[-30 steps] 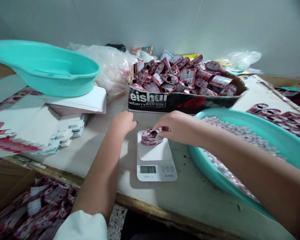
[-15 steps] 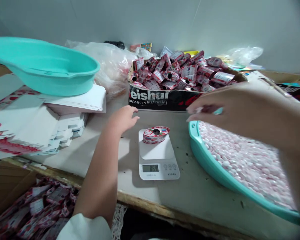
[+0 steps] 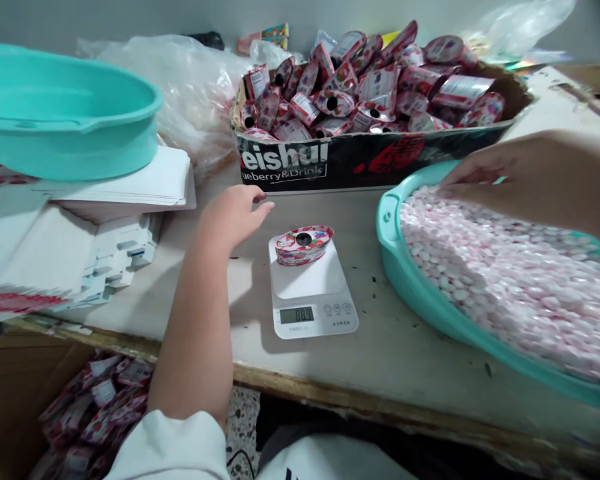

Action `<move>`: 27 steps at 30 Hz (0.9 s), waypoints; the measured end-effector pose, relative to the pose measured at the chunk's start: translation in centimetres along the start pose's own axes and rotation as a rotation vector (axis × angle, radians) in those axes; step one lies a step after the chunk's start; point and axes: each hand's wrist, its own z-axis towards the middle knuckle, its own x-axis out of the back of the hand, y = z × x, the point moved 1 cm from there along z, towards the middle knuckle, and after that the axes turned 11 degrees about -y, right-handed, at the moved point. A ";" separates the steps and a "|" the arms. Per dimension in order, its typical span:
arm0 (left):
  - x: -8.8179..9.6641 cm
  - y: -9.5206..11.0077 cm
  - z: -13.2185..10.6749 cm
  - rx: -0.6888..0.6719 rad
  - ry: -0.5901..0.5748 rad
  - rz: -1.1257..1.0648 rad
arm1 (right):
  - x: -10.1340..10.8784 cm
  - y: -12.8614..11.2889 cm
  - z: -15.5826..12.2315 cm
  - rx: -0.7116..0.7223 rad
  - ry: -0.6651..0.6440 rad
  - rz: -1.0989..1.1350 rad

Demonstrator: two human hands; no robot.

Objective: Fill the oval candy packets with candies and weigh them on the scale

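Note:
A small printed box (image 3: pixel 304 248), oval with a dark round hole in its top, stands on a white kitchen scale (image 3: pixel 300 283) whose display seems to read 88.9. My left hand (image 3: pixel 237 212) rests just left of the scale, thumb and fingers apart, holding nothing. To the right is a turquoise basin (image 3: pixel 420 303) full of small pale pink and white candies (image 3: pixel 500 280). My right hand (image 3: pixel 510 177) is over the basin's far side, thumb and fingers pinched together close to the candies. Whatever is between those fingertips is too small to make out.
Behind the scale, a black carton (image 3: pixel 380 157) is heaped with similar printed boxes. At left, an empty turquoise basin (image 3: pixel 70 143) sits on stacked flat cardboard (image 3: pixel 130 187). A plastic bag (image 3: pixel 190 100) lies behind. More printed packs (image 3: pixel 100 407) fill a carton below the table edge.
My right hand has moved right and down from above the basin's rim to the candies. My left hand stays beside the scale. The camera view has shifted closer and lower.

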 end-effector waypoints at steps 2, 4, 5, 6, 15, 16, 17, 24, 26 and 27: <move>0.1 0.4 -0.2 -0.094 -0.048 -0.137 | -0.1 -0.4 -0.2 0.020 -0.082 -0.032; 0.0 1.0 -0.6 -0.190 -0.209 -0.260 | -0.3 -0.3 -0.3 0.043 -0.095 -0.008; -0.1 1.3 -0.8 -0.209 -0.308 -0.284 | -0.3 -0.1 -0.4 0.053 -0.079 0.009; -0.3 1.6 -1.0 -0.209 -0.397 -0.282 | -0.2 -0.1 -0.6 0.069 -0.049 0.029; -0.5 1.2 -1.1 -0.235 -0.628 -0.257 | -0.2 -4.0 -3.5 0.668 0.043 0.202; -0.4 1.3 -1.1 -0.251 -0.617 -0.252 | -0.6 -4.6 -3.6 0.697 0.019 0.187; -0.3 1.4 -1.1 -0.267 -0.609 -0.250 | -1.0 -5.1 -3.6 0.714 -0.002 0.175; -0.6 2.4 -0.6 -0.332 -0.503 -0.274 | -1.3 -6.0 -4.4 0.785 0.025 0.133; -0.7 2.5 -0.7 -0.362 -0.450 -0.248 | -0.3 -4.6 -6.1 0.781 0.080 0.196; -0.6 2.4 -0.6 -0.371 -0.400 -0.224 | 0.1 -3.7 -7.3 0.779 0.115 0.255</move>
